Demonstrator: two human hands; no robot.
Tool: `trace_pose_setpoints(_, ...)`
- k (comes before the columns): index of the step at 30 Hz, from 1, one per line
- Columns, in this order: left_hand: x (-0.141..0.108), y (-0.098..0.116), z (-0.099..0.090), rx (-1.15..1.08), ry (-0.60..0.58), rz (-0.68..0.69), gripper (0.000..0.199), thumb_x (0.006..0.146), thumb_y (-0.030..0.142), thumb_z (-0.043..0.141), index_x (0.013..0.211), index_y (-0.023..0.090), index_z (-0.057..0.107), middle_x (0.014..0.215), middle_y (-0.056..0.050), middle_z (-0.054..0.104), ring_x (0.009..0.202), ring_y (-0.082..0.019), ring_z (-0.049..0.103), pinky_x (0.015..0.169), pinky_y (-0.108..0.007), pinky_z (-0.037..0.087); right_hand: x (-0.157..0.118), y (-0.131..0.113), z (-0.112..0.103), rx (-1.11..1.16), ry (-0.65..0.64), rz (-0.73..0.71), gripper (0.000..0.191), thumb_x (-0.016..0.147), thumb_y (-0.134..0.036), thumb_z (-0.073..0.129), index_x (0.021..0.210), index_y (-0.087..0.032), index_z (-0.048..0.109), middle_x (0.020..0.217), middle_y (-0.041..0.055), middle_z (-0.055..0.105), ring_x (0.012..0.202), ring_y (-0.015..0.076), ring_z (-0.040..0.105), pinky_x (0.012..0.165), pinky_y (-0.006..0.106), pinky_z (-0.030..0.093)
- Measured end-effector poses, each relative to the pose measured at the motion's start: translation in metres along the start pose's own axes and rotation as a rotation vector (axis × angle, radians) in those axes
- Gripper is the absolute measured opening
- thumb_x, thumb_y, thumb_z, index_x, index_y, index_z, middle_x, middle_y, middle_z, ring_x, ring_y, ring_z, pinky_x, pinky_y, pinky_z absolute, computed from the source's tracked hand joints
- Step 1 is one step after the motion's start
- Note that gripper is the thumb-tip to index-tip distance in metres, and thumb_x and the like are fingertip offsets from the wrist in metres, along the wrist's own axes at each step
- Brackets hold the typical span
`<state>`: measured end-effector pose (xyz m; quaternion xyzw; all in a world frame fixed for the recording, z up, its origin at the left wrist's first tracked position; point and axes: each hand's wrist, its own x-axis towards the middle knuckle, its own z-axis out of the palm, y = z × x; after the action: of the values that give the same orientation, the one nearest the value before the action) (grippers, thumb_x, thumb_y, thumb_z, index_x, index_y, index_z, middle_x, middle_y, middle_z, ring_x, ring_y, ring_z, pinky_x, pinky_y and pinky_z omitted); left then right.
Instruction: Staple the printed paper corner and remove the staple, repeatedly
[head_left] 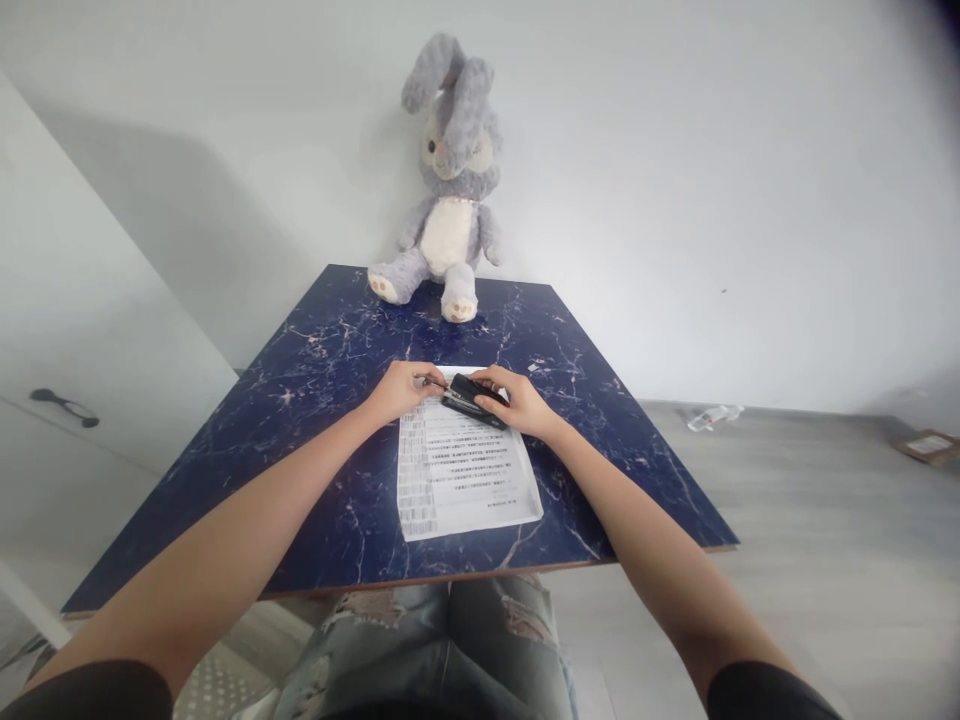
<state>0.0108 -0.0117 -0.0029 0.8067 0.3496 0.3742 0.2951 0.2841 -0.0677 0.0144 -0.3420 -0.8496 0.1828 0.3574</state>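
Observation:
A black stapler (471,398) lies at an angle over the upper part of a printed sheet of paper (472,480). My right hand (517,400) is wrapped round the stapler's right end. Just left of the stapler, my left hand (405,388) pinches something thin and dark at the stapler's left end; what it is is too small to make out. The sheet lies flat on the dark blue marbled table (315,530), its top partly covered by both hands and the stapler.
A grey plush rabbit (450,230) sits at the table's far edge against the wall. A tiny white scrap (533,367) lies right of the sheet. On the floor at right are a clear plastic item (714,416) and a cardboard box (928,445).

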Motion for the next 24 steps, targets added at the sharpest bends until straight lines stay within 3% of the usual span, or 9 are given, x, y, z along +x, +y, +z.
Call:
trace_pose_setpoints(8, 0.001, 0.002, -0.001, 0.010, -0.044, -0.040, 0.014, 0.078, 0.029, 0.077, 0.088, 0.020, 0.082, 0.092, -0.005, 0.081, 0.083, -0.021, 0.074, 0.083, -0.032, 0.056, 0.000, 0.001, -0.001, -0.005, -0.009, 0.000, 0.036, 0.101, -0.043, 0.060, 0.131, -0.023, 0.063, 0.117, 0.0094, 0.071, 0.094, 0.0230, 0.067, 0.084, 0.039, 0.056)
trace_pose_setpoints(14, -0.005, 0.009, -0.007, 0.067, -0.065, 0.066, 0.010, 0.083, 0.030, 0.074, 0.084, 0.023, 0.081, 0.096, -0.004, 0.082, 0.092, -0.023, 0.075, 0.095, -0.035, 0.055, 0.000, -0.003, -0.002, -0.001, -0.014, 0.000, 0.036, 0.102, -0.044, 0.059, 0.131, -0.023, 0.064, 0.118, 0.0096, 0.071, 0.096, 0.0231, 0.067, 0.084, 0.039, 0.056)
trace_pose_setpoints(20, -0.007, 0.010, -0.008, 0.081, 0.055, 0.028, 0.013, 0.084, 0.033, 0.074, 0.089, 0.023, 0.081, 0.097, -0.003, 0.082, 0.090, -0.022, 0.076, 0.095, -0.034, 0.056, 0.000, -0.003, -0.003, -0.011, -0.012, -0.008, 0.037, 0.102, -0.044, 0.058, 0.131, -0.023, 0.064, 0.119, 0.0097, 0.071, 0.096, 0.0232, 0.067, 0.086, 0.040, 0.056)
trace_pose_setpoints(24, -0.004, 0.007, -0.006, 0.039, 0.043, 0.002, 0.015, 0.080, 0.036, 0.078, 0.086, 0.023, 0.082, 0.094, -0.004, 0.082, 0.090, -0.024, 0.076, 0.094, -0.036, 0.056, 0.000, -0.002, -0.003, -0.004, -0.014, -0.002, 0.037, 0.102, -0.044, 0.058, 0.132, -0.023, 0.064, 0.120, 0.0103, 0.071, 0.097, 0.0240, 0.067, 0.086, 0.041, 0.056)
